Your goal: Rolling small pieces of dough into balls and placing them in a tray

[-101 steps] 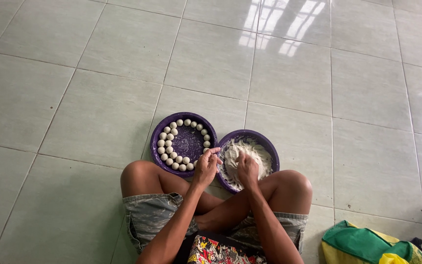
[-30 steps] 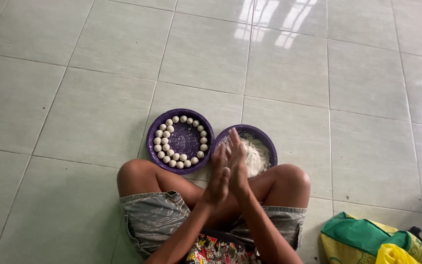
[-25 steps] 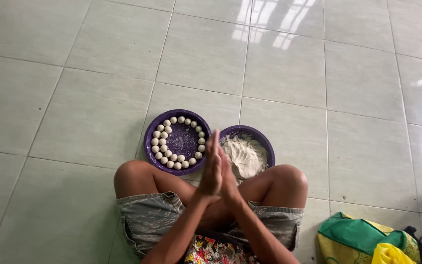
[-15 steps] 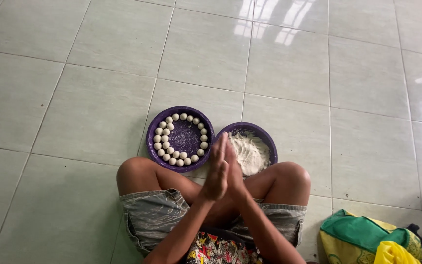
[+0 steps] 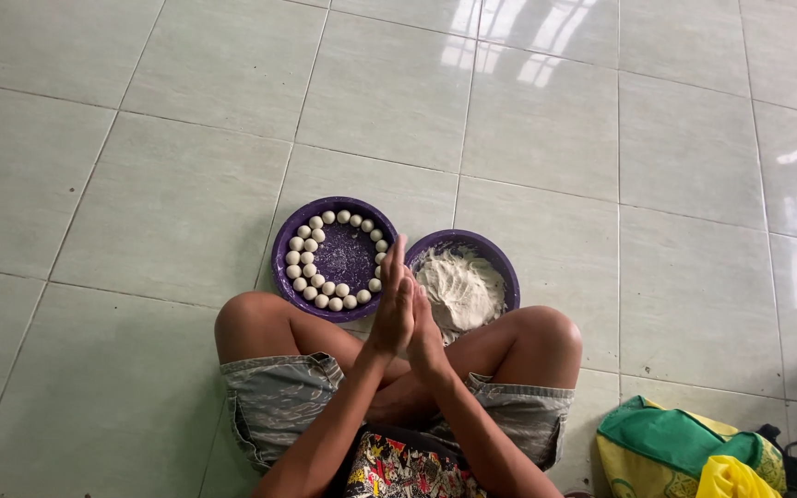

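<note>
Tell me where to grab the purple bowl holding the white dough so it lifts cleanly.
Grip the purple bowl by its bare far-right rim, coming from the right. The white dough heaps in its middle, and the pressed-together left hand and right hand block its near-left edge.

Bare tiled floor (image 5: 528, 120) open beyond two purple bowls (image 5: 472, 242), knees (image 5: 546, 337) flanking, bag (image 5: 675, 443) at right

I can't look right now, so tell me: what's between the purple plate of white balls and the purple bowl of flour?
In the head view, the plate and bowl sit side by side on the floor tiles; the pressed-together left hand and right hand rise over the narrow gap between them.
</note>
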